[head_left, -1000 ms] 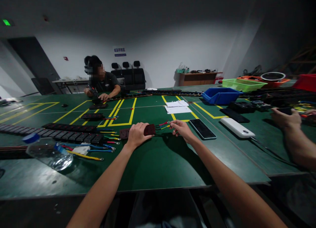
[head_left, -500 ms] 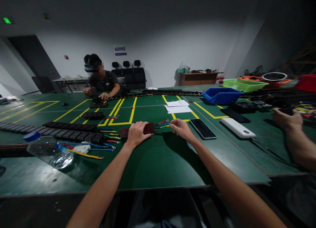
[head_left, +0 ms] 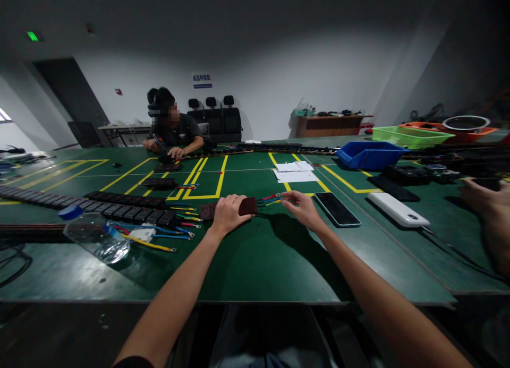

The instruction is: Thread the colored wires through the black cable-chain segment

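Note:
My left hand [head_left: 227, 214] lies curled over a dark socket module [head_left: 247, 206] on the green table [head_left: 258, 256], gripping it. Short red, blue and yellow-green wires [head_left: 270, 199] with ring terminals stick out of its right end. My right hand [head_left: 303, 208] pinches the tips of those wires. A second dark module [head_left: 205, 211] lies just left of my left hand.
Rows of black socket strips [head_left: 127, 213] with coloured wires and a lying plastic bottle [head_left: 98, 239] are at left. A phone [head_left: 337, 208], a white power bank [head_left: 397, 209], papers [head_left: 295, 171] and a blue bin [head_left: 368, 154] sit right. One person works across the table; another person's hand [head_left: 486, 206] is at far right.
The view has shifted slightly, so everything sits a little further right. Both hands keep their hold on the module and its wires.

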Tool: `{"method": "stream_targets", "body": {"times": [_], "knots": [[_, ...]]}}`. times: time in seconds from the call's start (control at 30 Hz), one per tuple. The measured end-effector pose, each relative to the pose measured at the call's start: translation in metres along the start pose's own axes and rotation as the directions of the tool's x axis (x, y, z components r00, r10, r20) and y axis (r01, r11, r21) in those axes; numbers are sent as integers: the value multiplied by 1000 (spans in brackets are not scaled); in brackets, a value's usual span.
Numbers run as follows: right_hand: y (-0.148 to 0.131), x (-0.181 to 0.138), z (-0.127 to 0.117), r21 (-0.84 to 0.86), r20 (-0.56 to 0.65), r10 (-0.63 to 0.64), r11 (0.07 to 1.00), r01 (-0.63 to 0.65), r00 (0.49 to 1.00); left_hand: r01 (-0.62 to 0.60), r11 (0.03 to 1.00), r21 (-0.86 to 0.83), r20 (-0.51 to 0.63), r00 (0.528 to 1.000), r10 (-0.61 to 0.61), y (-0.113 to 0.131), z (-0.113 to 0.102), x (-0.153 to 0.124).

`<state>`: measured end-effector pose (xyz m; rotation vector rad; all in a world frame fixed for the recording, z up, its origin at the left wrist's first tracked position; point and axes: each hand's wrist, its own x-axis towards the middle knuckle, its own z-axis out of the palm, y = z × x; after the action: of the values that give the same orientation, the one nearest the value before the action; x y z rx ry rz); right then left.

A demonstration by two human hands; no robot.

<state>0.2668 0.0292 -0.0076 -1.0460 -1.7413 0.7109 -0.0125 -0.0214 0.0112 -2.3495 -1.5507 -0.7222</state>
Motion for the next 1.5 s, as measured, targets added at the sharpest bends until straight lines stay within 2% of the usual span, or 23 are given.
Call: {"method": "stream_targets", "body": {"times": [0.2,0.37,0.53,0.73,0.9,1.17,1.37,1.5], "knots": [[7,0,0,-219,-18,-39,975,34,999,-18,1000,5,14,1000,18,0,0,0],[5,1,-1,-273,18,-27,962,30,999,-19,1000,-2,-1,1000,19,0,-1,0],[6,2,-1,-131,18,72,989,-68,997,-37,999,-5,-17,999,37,-1,-1,1],[10,5,1,46,0,66,997,-66,998,-62,998,12,-30,998,63,0,0,1],[8,4,4,131,33,142,981,-146,989,-76,997,13,-26,997,77,0,0,1],[1,0,4,143,11,191,971,-190,982,-70,997,36,-11,997,71,0,0,1],[-4,-1,2,88,-19,112,990,-110,993,-44,999,32,-30,999,45,0,-1,2],[-6,-1,2,102,16,139,985,-140,990,-46,998,33,-36,998,47,0,-2,2]]}}
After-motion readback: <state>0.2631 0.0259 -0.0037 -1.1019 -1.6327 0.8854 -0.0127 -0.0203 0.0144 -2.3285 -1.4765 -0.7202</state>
